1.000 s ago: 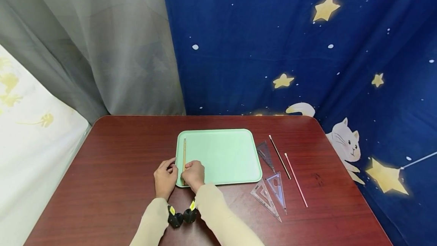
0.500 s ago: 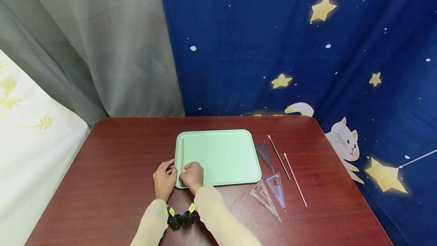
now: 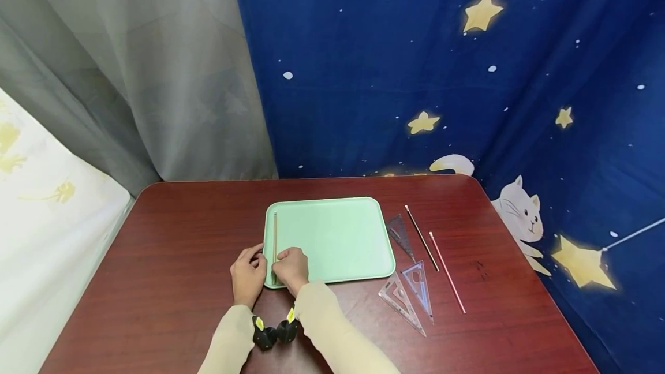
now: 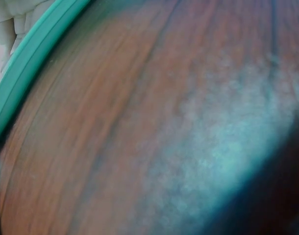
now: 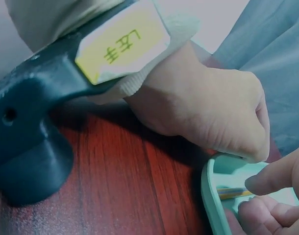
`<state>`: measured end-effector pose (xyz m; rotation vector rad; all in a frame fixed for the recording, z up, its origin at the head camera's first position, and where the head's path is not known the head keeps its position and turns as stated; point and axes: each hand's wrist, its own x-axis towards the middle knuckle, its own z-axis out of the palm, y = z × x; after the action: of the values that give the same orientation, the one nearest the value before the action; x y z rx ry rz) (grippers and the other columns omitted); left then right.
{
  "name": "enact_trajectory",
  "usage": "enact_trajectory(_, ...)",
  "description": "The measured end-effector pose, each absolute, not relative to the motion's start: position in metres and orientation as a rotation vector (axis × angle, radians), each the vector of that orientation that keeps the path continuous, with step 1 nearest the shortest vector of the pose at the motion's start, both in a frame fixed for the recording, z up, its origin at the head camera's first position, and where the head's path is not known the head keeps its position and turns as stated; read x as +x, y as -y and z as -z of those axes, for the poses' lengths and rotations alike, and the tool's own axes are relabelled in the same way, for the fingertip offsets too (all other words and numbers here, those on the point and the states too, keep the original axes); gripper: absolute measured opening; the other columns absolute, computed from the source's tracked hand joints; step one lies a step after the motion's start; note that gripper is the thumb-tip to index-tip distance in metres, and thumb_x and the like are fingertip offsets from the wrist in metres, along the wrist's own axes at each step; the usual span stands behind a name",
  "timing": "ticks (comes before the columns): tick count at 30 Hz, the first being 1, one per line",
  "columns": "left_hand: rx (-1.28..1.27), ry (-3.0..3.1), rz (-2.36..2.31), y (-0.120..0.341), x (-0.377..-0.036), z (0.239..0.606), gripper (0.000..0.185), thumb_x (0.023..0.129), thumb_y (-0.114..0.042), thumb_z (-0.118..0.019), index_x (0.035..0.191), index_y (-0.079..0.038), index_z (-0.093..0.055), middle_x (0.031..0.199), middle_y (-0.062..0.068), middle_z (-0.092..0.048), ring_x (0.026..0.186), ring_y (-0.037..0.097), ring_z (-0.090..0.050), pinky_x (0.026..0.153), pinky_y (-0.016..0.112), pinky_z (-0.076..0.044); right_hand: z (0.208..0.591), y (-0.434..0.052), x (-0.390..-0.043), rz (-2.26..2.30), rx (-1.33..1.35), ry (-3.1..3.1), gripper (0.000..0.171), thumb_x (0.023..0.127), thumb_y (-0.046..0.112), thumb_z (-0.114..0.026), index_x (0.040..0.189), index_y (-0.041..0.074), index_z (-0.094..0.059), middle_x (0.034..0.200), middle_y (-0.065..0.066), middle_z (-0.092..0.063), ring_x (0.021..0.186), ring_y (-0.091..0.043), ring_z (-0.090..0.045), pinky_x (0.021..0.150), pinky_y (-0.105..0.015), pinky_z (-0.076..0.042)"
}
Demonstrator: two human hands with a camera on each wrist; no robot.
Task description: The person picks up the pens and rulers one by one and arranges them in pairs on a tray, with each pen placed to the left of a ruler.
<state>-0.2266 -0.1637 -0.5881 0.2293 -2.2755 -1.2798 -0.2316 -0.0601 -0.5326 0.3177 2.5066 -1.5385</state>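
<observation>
One yellow pencil (image 3: 275, 241) in work, lying in the green tray (image 3: 337, 241) just inside the left rim, roughly parallel to it. My right hand (image 3: 292, 267) is over the tray's near-left corner, fingers curled, pinching the pencil by its near part; right wrist view shows it running between my thumb and fingers. Far part of the pencil is uncovered.

My left hand (image 3: 247, 276) is on the counter (image 3: 182, 247) at the tray's left rim, index finger reaching the rim. Can't tell whether those fingers grip it or only rest there. Left wrist view gives mostly counter grain plus tray edge.

Right of the tray, on the counter: dark set square (image 3: 399, 231) just beside the right rim, blue-tinted set square (image 3: 422, 291) nearer me, clear set square (image 3: 401, 308) to its left, close to the tray's near-right corner. Further right, black pencil (image 3: 422, 238) and red pencil (image 3: 447, 271), apart, both slanted, pale ends away from me.

Beyond the counter: grey curtain (image 3: 182, 74) left, blue star-print curtain (image 3: 374, 45) right.
</observation>
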Motion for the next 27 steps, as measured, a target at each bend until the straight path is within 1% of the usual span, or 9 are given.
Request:
enact_trajectory(4,0.230,2.279,1.271,0.164,-0.226,0.591,0.026,0.085,0.000,-0.057,0.106,-0.003,-0.072,0.095,0.011,-0.069,0.083,0.024,-0.069,0.067,-0.006,-0.038,0.532,0.054,-0.233,1.599,0.320,-2.389,0.018,0.073,-0.002,-0.066,0.089,0.005,-0.068,0.079,-0.004,-0.063,0.058,-0.014,-0.056,0.047,-0.025,-0.046)
enact_trajectory(7,0.220,2.266,1.269,0.163,-0.226,0.591,0.026,0.084,0.000,-0.058,0.105,-0.002,-0.072,0.095,0.012,-0.069,0.083,0.024,-0.070,0.068,-0.003,-0.042,0.530,0.047,-0.235,1.676,0.342,-2.262,0.020,0.073,-0.003,-0.067,0.092,0.002,-0.068,0.076,-0.004,-0.062,0.060,-0.014,-0.058,0.051,-0.027,-0.052)
enact_trajectory(10,0.215,2.252,1.265,0.163,-0.227,0.590,0.026,0.083,0.001,-0.058,0.104,-0.001,-0.073,0.094,0.012,-0.069,0.081,0.023,-0.070,0.067,0.000,-0.044,0.528,0.044,-0.237,1.722,0.348,-2.178,0.023,0.072,-0.004,-0.067,0.095,0.000,-0.067,0.073,-0.004,-0.061,0.063,-0.014,-0.060,0.055,-0.029,-0.054)
enact_trajectory(19,0.219,2.259,1.271,0.165,-0.226,0.590,0.026,0.084,0.000,-0.057,0.105,-0.002,-0.072,0.093,0.011,-0.069,0.082,0.021,-0.068,0.067,-0.005,-0.039,0.526,0.043,-0.236,1.736,0.320,-2.123,0.025,0.074,-0.004,-0.067,0.099,-0.001,-0.065,0.077,-0.006,-0.065,0.068,-0.014,-0.063,0.061,-0.029,-0.056)
enact_trajectory(27,0.228,2.258,1.253,0.165,-0.227,0.590,0.025,0.082,0.002,-0.058,0.102,-0.002,-0.073,0.091,0.011,-0.070,0.080,0.019,-0.067,0.067,-0.005,-0.039,0.524,0.040,-0.232,1.729,0.280,-2.102,0.027,0.076,-0.002,-0.067,0.103,0.000,-0.065,0.083,-0.007,-0.064,0.071,-0.018,-0.064,0.062,-0.031,-0.056)
